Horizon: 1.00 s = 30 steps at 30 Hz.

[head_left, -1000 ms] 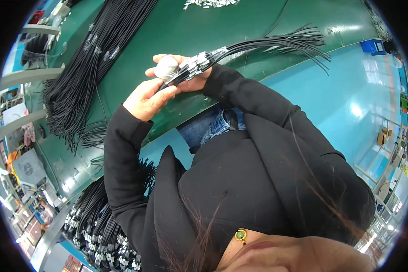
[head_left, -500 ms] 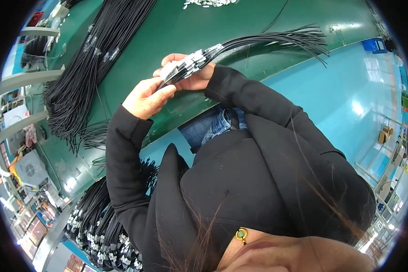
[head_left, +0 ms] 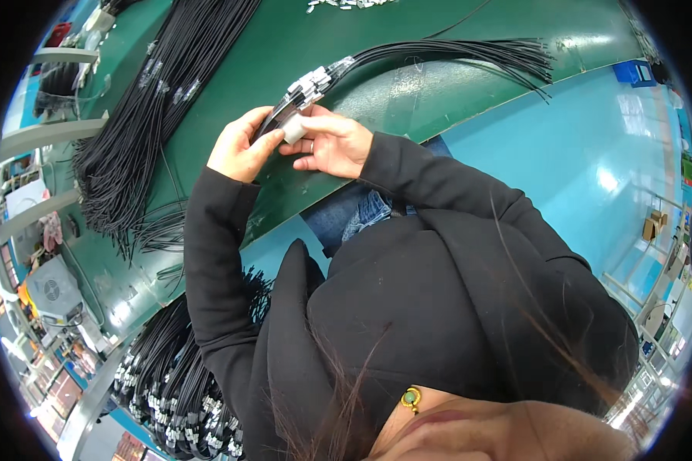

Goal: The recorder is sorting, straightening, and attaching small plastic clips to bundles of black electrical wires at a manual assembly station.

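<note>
Left hand (head_left: 240, 150): and I'm closed firmly round the cables (head_left: 407, 47)!
Right hand (head_left: 334, 146): I've got the white roll (head_left: 293, 130) pinched, just off my left hand's three o'clock.
Cables: out toward two o'clock, white tags (head_left: 313, 86) bunched, over the green surface (head_left: 361, 23).

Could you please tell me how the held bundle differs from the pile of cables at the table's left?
The held bundle is slim, while the pile is far thicker. The left hand grasps the bundle; the pile lies on the table. The bundle's white pieces cluster near that hand, while the pile's pale ones sit in scattered groups. Both consist of black cables.
</note>
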### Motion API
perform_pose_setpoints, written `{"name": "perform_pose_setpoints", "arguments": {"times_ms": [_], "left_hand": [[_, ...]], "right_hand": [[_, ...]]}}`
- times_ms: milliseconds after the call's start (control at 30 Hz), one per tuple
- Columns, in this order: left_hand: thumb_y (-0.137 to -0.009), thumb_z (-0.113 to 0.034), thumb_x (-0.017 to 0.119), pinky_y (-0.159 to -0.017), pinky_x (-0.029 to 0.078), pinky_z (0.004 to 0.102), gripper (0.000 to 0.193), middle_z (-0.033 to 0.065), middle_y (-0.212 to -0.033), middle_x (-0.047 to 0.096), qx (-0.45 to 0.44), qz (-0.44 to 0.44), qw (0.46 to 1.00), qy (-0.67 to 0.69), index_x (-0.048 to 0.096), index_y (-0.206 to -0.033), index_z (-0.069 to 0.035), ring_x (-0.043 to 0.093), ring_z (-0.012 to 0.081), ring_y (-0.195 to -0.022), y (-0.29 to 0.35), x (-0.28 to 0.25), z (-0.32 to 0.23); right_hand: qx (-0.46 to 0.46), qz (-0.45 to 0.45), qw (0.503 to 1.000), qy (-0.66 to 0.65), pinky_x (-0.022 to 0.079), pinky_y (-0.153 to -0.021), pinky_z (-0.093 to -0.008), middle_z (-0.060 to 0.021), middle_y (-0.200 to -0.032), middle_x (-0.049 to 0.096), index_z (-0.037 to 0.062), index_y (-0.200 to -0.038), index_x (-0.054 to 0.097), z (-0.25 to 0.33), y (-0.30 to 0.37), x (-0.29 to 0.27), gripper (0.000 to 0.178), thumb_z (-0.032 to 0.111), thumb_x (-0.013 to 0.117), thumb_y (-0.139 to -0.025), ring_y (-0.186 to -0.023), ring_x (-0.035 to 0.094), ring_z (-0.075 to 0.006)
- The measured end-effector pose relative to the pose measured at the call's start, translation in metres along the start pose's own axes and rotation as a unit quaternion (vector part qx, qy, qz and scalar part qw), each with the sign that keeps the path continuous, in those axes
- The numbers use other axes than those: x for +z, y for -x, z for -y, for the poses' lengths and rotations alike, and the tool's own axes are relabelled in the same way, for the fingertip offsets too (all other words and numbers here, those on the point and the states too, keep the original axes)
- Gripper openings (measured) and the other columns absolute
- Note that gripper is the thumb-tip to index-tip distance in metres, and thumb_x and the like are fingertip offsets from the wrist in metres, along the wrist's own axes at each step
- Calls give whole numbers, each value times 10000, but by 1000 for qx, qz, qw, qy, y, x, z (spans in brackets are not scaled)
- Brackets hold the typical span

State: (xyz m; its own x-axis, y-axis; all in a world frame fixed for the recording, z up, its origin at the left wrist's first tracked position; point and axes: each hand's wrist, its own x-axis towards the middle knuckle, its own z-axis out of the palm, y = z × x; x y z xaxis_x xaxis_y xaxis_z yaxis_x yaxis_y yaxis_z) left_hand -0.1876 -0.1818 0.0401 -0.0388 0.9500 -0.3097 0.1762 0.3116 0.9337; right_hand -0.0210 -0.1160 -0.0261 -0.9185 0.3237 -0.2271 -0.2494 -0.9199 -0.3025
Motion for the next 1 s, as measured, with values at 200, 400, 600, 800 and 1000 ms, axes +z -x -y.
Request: {"name": "perform_pose_setpoints", "arguments": {"times_ms": [200,400,600,800,1000], "left_hand": [[-832,-69,585,-485,356,190,327,-28,-769,544,-22,19,999,25,513,-1144,-2,443,42,-542,2,-6,13],[-785,-66,605,-676,480,310,254,173,-865,616,83,-122,934,-325,561,-1023,9,621,268,-758,0,16,28],[-813,-115,587,-600,461,336,146,176,-731,590,113,-126,962,-214,564,-873,16,595,308,-662,2,19,55],[-852,-137,557,-541,416,312,151,102,-642,538,40,-30,974,-222,551,-847,13,515,205,-569,11,5,18],[-887,-165,537,-495,345,224,176,-16,-622,473,-21,90,996,-6,554,-840,4,412,59,-552,19,-3,0]], "right_hand": [[23,-118,975,185,523,-584,-300,-115,-880,587,67,-1120,434,0,8,7,301,243,524,-893,-686,615,-168],[50,-200,935,288,519,-531,-268,-120,-794,596,28,-1033,475,8,16,32,297,265,560,-877,-612,613,-154],[46,-117,988,90,527,-544,-270,-110,-804,616,3,-1011,522,30,22,65,253,222,544,-888,-599,620,-169],[77,-175,957,220,521,-721,-354,-112,-1044,587,59,-1224,446,9,27,2,378,218,531,-893,-865,619,-216],[17,85,996,1,433,-903,-450,-107,-1287,448,191,-1370,319,19,-15,-19,549,317,549,-888,-1125,502,-259]]}}
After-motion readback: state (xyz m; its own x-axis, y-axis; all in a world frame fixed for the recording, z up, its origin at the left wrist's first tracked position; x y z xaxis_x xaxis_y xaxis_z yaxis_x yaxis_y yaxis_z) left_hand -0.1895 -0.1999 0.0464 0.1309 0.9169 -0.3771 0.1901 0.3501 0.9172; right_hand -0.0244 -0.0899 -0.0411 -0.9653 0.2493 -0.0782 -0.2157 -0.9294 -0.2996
